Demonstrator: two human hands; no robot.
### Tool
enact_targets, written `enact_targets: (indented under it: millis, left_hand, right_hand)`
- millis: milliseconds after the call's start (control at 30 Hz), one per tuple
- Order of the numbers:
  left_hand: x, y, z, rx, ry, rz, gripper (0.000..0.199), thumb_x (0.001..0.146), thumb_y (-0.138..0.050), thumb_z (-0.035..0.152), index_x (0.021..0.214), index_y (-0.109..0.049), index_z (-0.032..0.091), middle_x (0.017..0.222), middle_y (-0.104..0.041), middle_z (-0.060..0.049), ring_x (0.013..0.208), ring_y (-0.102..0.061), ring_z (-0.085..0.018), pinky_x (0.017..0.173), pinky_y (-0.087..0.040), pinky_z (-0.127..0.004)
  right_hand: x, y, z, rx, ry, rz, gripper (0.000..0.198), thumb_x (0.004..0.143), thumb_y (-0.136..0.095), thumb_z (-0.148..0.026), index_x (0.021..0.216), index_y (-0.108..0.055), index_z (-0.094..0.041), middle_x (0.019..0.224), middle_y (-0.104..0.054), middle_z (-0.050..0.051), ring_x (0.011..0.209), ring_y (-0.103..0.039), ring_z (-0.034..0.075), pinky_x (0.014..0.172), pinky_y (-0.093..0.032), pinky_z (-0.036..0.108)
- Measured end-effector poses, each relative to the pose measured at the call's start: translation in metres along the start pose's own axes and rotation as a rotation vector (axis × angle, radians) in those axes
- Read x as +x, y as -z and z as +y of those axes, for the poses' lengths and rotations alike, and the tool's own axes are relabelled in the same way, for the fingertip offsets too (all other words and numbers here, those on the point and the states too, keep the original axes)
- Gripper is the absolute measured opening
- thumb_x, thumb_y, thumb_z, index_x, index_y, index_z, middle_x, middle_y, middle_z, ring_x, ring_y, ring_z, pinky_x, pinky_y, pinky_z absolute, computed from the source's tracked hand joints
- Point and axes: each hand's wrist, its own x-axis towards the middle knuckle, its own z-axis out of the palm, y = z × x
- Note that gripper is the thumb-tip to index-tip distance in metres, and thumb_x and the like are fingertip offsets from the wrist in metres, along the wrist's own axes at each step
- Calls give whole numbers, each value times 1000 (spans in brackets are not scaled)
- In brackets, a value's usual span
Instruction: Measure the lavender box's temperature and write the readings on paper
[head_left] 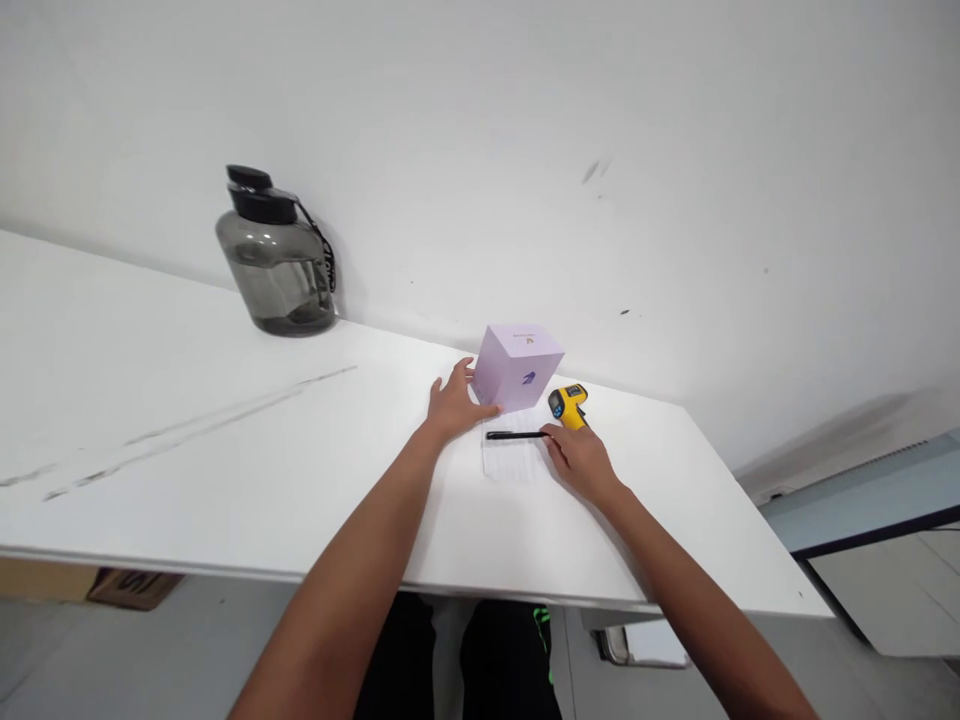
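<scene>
A pale lilac box (517,370) with a dark logo on its front stands on the white table near the wall. My left hand (454,402) is at the box's left side, thumb along its lower front edge and fingers behind, gripping it. A black pen (514,435) points left from my right hand (577,458), pinched at its right end between thumb and fingers. Beneath the pen lies a printed white sheet (510,465), its far part covered by the box. Just beyond my right hand rests a yellow infrared thermometer (568,404), its handle partly hidden by the hand.
A large grey see-through water jug (277,260) with a black lid stands against the wall at the left. The white tabletop (225,450) ends at the right beside a lower glass-like surface (862,500). Under the front edge are a cardboard box (135,588) and a metal-edged object (641,643).
</scene>
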Motion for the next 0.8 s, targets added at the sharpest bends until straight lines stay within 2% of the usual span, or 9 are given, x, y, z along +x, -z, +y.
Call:
enact_targets:
  millis: [100, 200, 300, 400, 467, 600, 800]
  left_hand:
    - [-1, 2, 3, 30, 9, -8, 108, 58, -94, 47, 149, -37, 30, 144, -63, -14, 142, -56, -36, 129, -10, -59]
    - [-2, 4, 8, 79, 31, -16, 108, 59, -92, 47, 149, -36, 30, 146, -62, -14, 144, -55, -35, 129, -16, -58]
    - [-3, 6, 13, 98, 59, -9, 109, 58, -93, 45, 149, -36, 30, 146, -63, -14, 144, -55, -34, 126, -25, -57]
    - [-2, 6, 13, 83, 67, 0, 107, 56, -94, 42, 147, -39, 30, 146, -62, -13, 142, -56, -35, 122, -34, -56]
    - [-1, 6, 10, 63, 49, 3, 104, 56, -94, 43, 145, -42, 32, 148, -61, -12, 142, -56, -34, 120, -38, -55]
    - [2, 6, 3, 31, 39, 0, 104, 55, -96, 44, 144, -44, 34, 148, -61, -12, 142, -56, -35, 117, -43, -54]
    - [3, 7, -2, 19, 42, -6, 104, 55, -97, 43, 144, -44, 35, 146, -61, -11, 141, -56, -34, 118, -43, -55]
  right_hand:
    - [-13, -8, 6, 384, -99, 193, 27, 94, -57, -46, 102, -68, -22, 69, -62, -1, 63, -55, 18, 69, -45, 32]
    - [-16, -13, 8, 677, -228, 241, 36, 88, -63, -59, 82, -61, -24, 62, -51, -3, 58, -46, 15, 59, -39, 29]
    - [-10, -14, 9, 823, -261, 153, 41, 91, -55, -62, 79, -62, -23, 57, -51, -3, 56, -45, 15, 57, -38, 29]
    - [-3, -14, 9, 987, -325, 16, 37, 87, -58, -60, 87, -61, -24, 65, -63, -2, 48, -35, 11, 49, -30, 27]
    - [0, -14, 9, 980, -356, -7, 37, 85, -59, -59, 80, -60, -23, 67, -65, 0, 50, -38, 11, 50, -31, 27]
    - [0, -13, 8, 822, -365, 16, 46, 86, -58, -61, 61, -53, -23, 57, -51, -1, 59, -46, 15, 58, -38, 30]
    - [-3, -16, 8, 816, -319, -2, 45, 86, -58, -56, 58, -44, -23, 57, -39, -4, 59, -39, 13, 58, -32, 30]
